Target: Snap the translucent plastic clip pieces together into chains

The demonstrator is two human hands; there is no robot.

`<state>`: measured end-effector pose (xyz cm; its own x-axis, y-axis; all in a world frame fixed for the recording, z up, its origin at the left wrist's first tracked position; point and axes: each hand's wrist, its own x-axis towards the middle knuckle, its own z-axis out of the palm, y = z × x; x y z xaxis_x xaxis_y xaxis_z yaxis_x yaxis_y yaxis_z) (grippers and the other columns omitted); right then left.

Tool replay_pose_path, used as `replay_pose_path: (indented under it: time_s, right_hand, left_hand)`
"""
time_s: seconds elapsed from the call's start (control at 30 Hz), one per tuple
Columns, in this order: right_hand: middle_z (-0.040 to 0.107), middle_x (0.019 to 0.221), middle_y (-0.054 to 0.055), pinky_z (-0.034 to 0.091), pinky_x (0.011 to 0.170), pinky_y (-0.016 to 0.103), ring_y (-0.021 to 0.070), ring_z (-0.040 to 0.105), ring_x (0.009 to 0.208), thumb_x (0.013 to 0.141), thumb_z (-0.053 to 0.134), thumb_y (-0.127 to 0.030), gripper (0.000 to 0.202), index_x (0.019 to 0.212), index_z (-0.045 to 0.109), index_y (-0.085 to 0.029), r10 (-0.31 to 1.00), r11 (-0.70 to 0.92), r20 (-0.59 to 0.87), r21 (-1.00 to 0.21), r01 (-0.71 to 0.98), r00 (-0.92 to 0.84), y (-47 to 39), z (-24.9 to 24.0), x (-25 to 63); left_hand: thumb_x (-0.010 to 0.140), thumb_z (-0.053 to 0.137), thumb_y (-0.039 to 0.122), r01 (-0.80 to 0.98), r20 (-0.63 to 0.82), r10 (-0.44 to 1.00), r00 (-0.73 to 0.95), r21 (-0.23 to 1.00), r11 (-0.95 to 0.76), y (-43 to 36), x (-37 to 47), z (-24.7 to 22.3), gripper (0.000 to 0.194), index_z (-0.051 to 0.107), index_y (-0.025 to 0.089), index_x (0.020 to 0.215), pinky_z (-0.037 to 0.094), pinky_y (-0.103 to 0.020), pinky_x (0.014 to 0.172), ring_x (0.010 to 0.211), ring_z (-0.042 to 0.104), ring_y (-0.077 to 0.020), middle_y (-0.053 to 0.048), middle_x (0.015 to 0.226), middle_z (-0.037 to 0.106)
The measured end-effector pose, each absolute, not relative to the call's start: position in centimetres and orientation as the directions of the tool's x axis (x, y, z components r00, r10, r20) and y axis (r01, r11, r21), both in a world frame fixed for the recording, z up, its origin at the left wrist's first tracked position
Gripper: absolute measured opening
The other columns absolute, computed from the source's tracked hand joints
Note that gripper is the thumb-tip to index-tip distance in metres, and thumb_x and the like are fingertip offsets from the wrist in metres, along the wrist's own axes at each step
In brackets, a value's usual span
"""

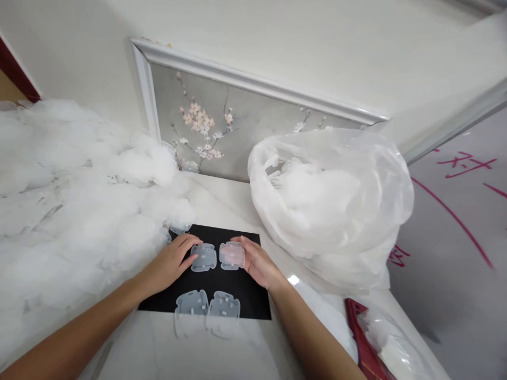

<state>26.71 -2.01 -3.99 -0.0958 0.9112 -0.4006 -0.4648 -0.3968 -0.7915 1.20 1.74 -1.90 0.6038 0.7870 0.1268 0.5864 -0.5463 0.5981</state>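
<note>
Two translucent plastic pieces with notched corners are side by side over a black mat (206, 287). My left hand (176, 259) has thumb and fingers at the left edge of the left piece (204, 257). The right piece (231, 255) is in my right hand (257, 259), with fingers behind it, showing pink through the plastic. Nearer to me, two more such pieces, one at the left (191, 311) and one at the right (224, 312), lie across the mat's front edge, close together.
A large heap of white translucent pieces (79, 211) fills the left side. An open plastic bag (328, 211) of similar pieces stands at the right. A dark red object (362, 338) and a clear bag (390, 343) lie at the front right.
</note>
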Motion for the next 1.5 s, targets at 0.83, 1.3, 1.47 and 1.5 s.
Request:
replay_pose_path:
  time_s: [0.83,1.3,1.47,1.5]
  right_hand:
    - [0.071,0.118,0.008,0.046,0.099,0.045,0.0254,0.065,0.112,0.078,0.072,-0.041,0.023,0.082,0.058,-0.023,0.996,-0.092,-0.084,-0.955,-0.282,-0.043,-2.5,-2.9,26.9]
    - [0.067,0.09,0.005,0.051,0.079,0.037,0.0195,0.062,0.08,0.082,0.057,-0.029,0.014,0.091,0.065,-0.022,0.988,0.041,0.087,-0.944,0.328,0.126,-2.3,-4.3,27.6]
    - [0.06,0.082,0.003,0.049,0.077,0.036,0.0196,0.058,0.079,0.085,0.061,-0.023,0.01,0.078,0.069,-0.023,0.983,0.156,0.181,-0.811,0.563,-0.012,-3.0,-3.6,26.5]
    - [0.06,0.082,0.003,0.048,0.078,0.037,0.0201,0.058,0.08,0.085,0.061,-0.022,0.01,0.078,0.069,-0.023,0.983,0.161,0.184,-0.78,0.605,-0.024,-3.2,-3.5,26.3]
  left_hand:
    - [0.081,0.051,0.02,0.447,0.175,0.918,0.356,0.831,-0.332,1.9,1.4,-0.6,0.026,0.064,0.023,0.103,0.053,-0.035,0.083,0.084,0.064,-0.0189,-0.002,0.087,0.066]
    - [0.086,0.043,0.021,0.535,0.099,0.857,0.505,0.744,-0.401,3.5,-1.0,-0.7,0.032,0.065,0.024,0.11,0.054,-0.035,0.085,0.093,0.065,-0.02,-0.004,0.101,0.068]
    - [0.091,0.047,0.032,0.556,0.093,0.784,0.613,0.655,-0.512,3.3,-0.4,-0.6,0.024,0.07,0.025,0.091,0.052,-0.034,0.082,0.09,0.063,-0.0209,-0.004,0.097,0.066]
    - [0.091,0.047,0.031,0.553,0.102,0.77,0.63,0.638,-0.536,3.1,-0.2,-0.6,0.024,0.07,0.024,0.09,0.051,-0.035,0.083,0.09,0.062,-0.0212,-0.004,0.095,0.066]
